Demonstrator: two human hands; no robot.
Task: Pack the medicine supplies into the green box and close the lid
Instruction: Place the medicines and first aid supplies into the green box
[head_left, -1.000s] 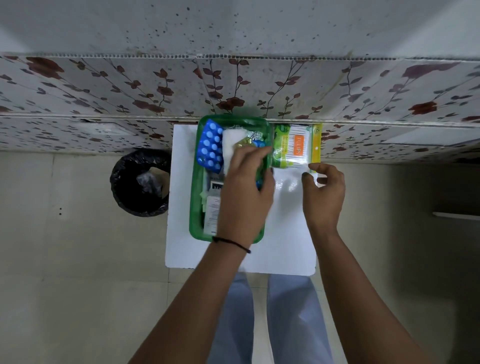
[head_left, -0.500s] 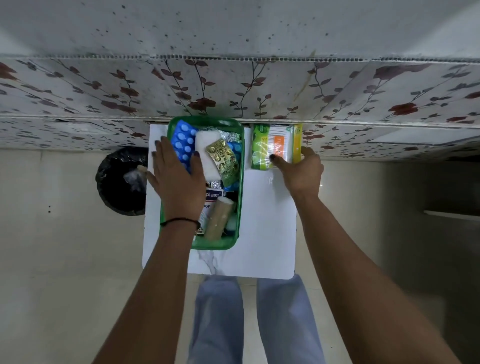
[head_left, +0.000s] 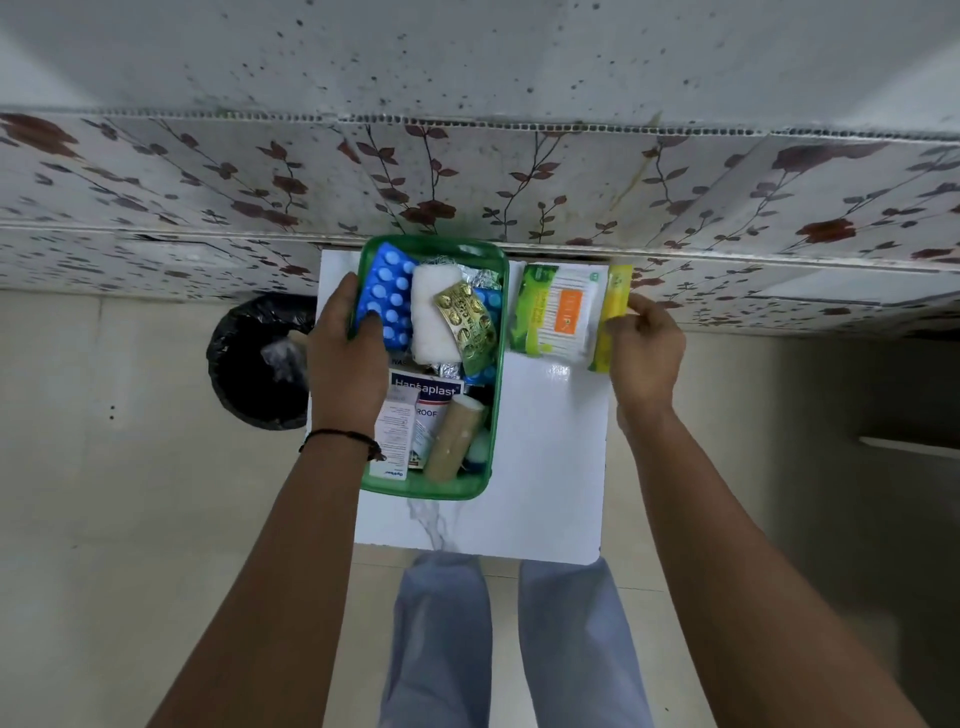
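Note:
The green box (head_left: 493, 415) lies open on a small white table (head_left: 550, 467), filled with a blue blister pack (head_left: 389, 301), white gauze (head_left: 434, 322), a gold pill strip (head_left: 467, 325), a Hansaplast carton (head_left: 426, 395), a tan bandage roll (head_left: 452, 439) and a white leaflet box (head_left: 395, 436). My left hand (head_left: 345, 358) grips the box's left rim, fingers over the blue blister pack. To the right of the box, my right hand (head_left: 644, 348) pinches the yellow edge of a green cotton-swab packet (head_left: 563, 312) lying on the table. No lid is in view.
A black-lined waste bin (head_left: 260, 358) stands on the floor left of the table. A floral-patterned wall panel (head_left: 467, 182) runs right behind the table's far edge. My legs (head_left: 514, 639) are under the near edge. Tiled floor (head_left: 130, 519) surrounds the table.
My left hand moved from over the box's contents to its left rim. My right hand reached up to the swab packet and shifted from its left side to its right yellow edge.

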